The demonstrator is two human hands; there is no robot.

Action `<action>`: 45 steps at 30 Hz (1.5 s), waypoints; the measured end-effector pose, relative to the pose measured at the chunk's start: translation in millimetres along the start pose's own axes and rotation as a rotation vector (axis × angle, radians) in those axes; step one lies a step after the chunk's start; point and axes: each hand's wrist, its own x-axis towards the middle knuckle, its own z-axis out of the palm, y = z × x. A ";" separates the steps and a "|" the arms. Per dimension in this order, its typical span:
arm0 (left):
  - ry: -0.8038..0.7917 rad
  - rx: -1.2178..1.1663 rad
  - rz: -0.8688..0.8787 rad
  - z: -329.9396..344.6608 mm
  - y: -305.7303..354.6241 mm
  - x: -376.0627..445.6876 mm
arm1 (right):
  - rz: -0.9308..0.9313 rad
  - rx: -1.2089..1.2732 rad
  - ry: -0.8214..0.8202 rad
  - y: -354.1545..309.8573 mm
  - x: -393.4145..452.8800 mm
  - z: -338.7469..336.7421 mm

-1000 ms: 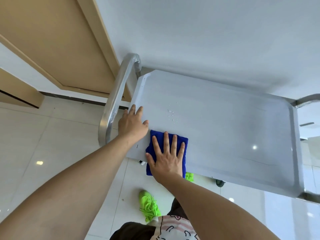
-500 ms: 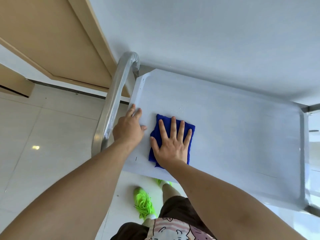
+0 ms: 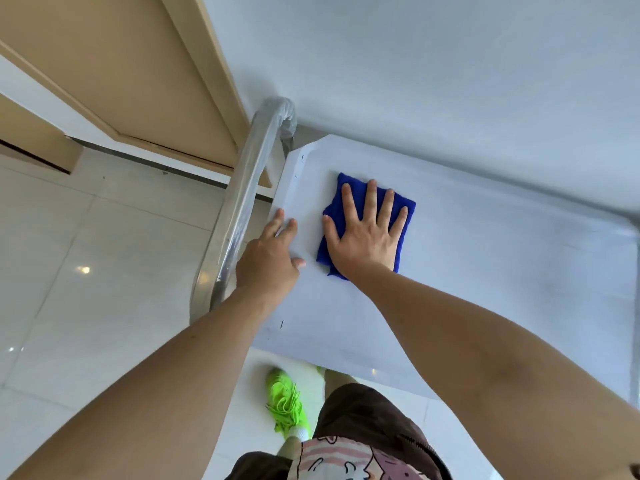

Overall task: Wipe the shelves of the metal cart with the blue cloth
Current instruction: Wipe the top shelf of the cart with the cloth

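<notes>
The metal cart's top shelf [image 3: 485,271] is a pale, flat tray against the wall. A folded blue cloth [image 3: 337,206] lies on its left part. My right hand [image 3: 365,237] presses flat on the cloth with fingers spread, covering most of it. My left hand [image 3: 272,256] rests on the shelf's left edge beside the cloth, fingers loosely curled on the rim, apart from the cloth. The lower shelves are hidden under the top one.
The cart's curved metal handle [image 3: 242,216], wrapped in clear film, rises just left of my left hand. A wooden door frame [image 3: 207,81] stands behind it. The white wall [image 3: 450,64] runs along the shelf's far edge. My green shoe [image 3: 285,401] is on the tiled floor [image 3: 86,271] below.
My right hand has slid the blue cloth from the shelf's near edge toward the far left corner, over the water drops. My left hand stays on the left rim.
</notes>
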 end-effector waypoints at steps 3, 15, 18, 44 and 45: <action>-0.012 -0.024 0.012 -1.1 -4.0 2.0 | 0.015 0.002 0.010 -7.7 15.2 -1.6; 0.015 -0.037 -0.002 11.2 -0.6 -8.1 | -0.163 -0.003 0.019 -58.2 77.8 -14.0; -0.002 0.024 -0.031 7.2 5.0 -14.5 | -0.180 -0.015 0.003 -58.7 73.3 -14.0; 0.024 0.115 0.240 38.8 -60.3 -174.5 | -0.203 -0.026 -0.068 -66.9 -115.7 20.5; -0.001 0.100 0.229 39.9 -62.3 -179.0 | -0.197 -0.022 -0.071 -66.2 -123.6 21.1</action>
